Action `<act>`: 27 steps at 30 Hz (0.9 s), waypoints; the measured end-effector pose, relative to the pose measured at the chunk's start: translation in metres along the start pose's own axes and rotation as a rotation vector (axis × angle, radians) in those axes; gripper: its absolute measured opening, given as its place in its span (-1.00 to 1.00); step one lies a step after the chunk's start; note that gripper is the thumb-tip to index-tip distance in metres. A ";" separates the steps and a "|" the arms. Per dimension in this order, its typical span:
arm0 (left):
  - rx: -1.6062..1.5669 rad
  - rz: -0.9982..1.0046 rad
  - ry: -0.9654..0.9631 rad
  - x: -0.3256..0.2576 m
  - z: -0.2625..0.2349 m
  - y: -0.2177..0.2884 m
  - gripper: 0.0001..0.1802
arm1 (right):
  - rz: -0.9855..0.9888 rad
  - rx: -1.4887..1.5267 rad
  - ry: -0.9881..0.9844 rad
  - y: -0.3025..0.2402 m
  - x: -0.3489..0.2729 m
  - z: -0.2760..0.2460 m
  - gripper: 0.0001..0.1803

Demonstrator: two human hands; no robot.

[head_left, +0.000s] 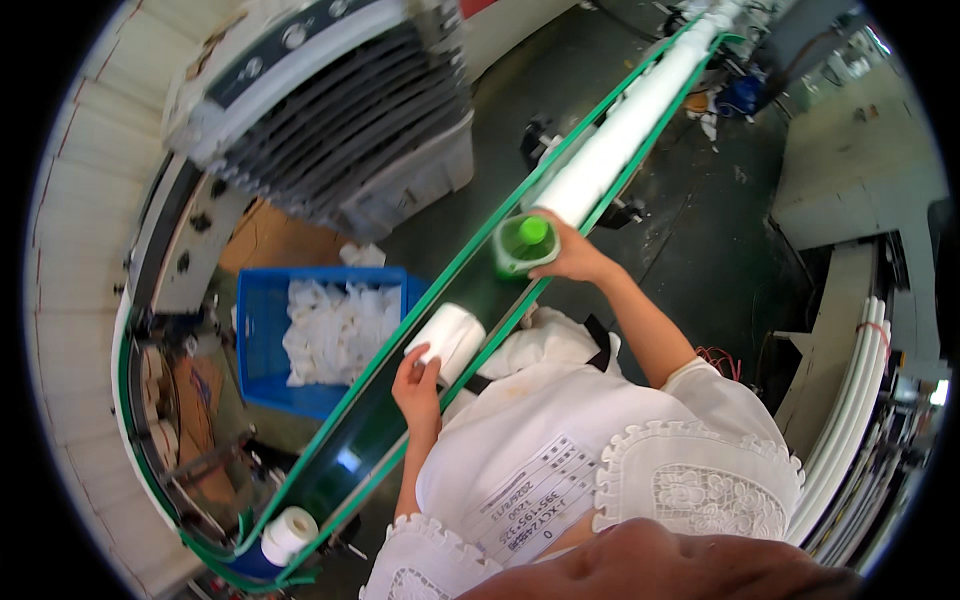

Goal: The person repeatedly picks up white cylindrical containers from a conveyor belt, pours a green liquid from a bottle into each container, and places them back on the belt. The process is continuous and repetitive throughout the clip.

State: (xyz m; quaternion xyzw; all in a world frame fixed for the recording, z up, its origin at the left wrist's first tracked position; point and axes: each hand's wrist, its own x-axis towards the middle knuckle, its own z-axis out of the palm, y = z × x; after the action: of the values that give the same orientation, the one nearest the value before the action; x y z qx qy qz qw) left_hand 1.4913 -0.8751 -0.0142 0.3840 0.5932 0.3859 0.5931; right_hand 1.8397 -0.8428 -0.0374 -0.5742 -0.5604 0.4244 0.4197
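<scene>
Left hand (pixel 417 375) cupped on short white roll (pixel 447 338), steadying it on green-edged conveyor (pixel 372 420). Right hand (pixel 570 258) wrapped around green bottle (pixel 522 243), butted against long white log (pixel 630 120). Blue crate (pixel 262 300) beside belt catches scraps.

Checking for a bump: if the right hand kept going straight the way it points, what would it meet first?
Nothing new: the right hand already touches the green-capped round tool; past it lies the long white paper log.
</scene>
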 end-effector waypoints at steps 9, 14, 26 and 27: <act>-0.184 -0.212 0.062 0.015 0.005 0.009 -0.67 | 0.033 0.298 0.298 -0.029 0.009 0.013 -0.03; -0.142 -0.222 0.068 0.019 0.007 0.001 -0.67 | -0.455 -0.249 0.129 -0.135 -0.005 -0.012 0.00; -0.208 -0.159 -0.136 0.011 0.061 0.036 -0.69 | -0.509 -1.349 -0.298 -0.182 -0.023 0.007 -0.37; -0.217 -0.135 -0.147 0.010 0.061 0.034 -0.70 | -0.504 -1.423 -0.319 -0.183 -0.017 0.007 -0.40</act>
State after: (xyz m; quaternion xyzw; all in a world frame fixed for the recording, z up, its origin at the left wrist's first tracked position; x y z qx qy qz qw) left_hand 1.5523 -0.8518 0.0132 0.3041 0.5274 0.3778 0.6976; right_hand 1.7800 -0.8562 0.1356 -0.4928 -0.8658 -0.0692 -0.0525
